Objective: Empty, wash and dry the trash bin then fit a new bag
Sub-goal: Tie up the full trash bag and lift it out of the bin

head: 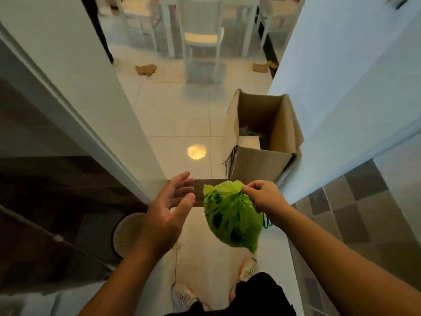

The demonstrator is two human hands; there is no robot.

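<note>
Person stands in narrow passage at a doorway, head cam looking down. Right hand [266,197] pinches gathered neck of a full green trash bag [232,217]; bag hangs in air above pale floor tiles [177,115], tilted w/ bottom toward the person. Dark green drawstring loop [267,221] dangles just below right hand. Left hand [168,208] raised beside bag, palm turned toward it, fingers [182,179] spread & relaxed, grasping nothing, not touching bag.

Surroundings: open cardboard box [262,137] on floor ahead-right, against right wall [341,92], narrowing the way through; contents dim, can't ID. Left wall/door frame [95,110] close on other side. Round white bin [127,233] on floor at lower left, partly hidden behind left forearm. Beyond: white chair [202,35], cardboard scraps [145,69] on floor. Shoes [247,269] visible below bag.
</note>
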